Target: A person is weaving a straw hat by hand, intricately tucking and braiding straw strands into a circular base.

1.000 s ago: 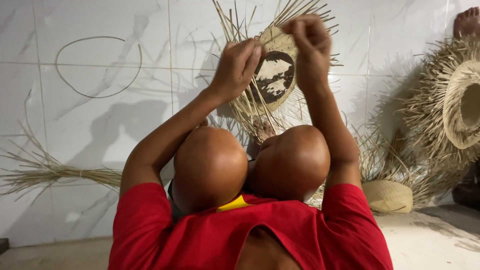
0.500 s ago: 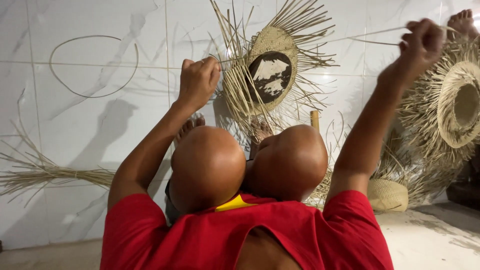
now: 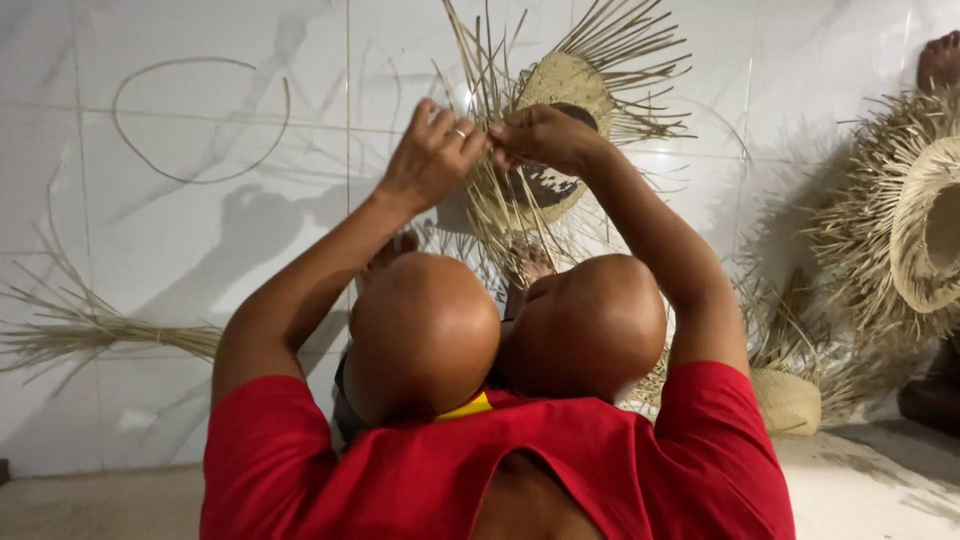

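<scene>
A half-woven round straw piece (image 3: 572, 82), with loose strands fanning out from its rim, stands between my feet on the white tiled floor. My left hand (image 3: 432, 158), with a ring on one finger, pinches strands at the piece's left edge. My right hand (image 3: 545, 135) touches it fingertip to fingertip and grips the same bunch of straw strands (image 3: 497, 205), which hang down toward my knees. My bare knees (image 3: 425, 335) hide the lower part of the piece and most of my feet.
A thin hoop (image 3: 200, 120) lies on the tiles at the left, with a tied bundle of straw (image 3: 90, 335) below it. Another straw piece with a woven ring (image 3: 925, 230) lies at the right, beside a small woven cap (image 3: 787, 400). Another person's foot (image 3: 940, 60) shows top right.
Half a second ago my hands were spread wide, the right one pulling a strand far to the right. Both have come back together at the left rim of the woven piece.
</scene>
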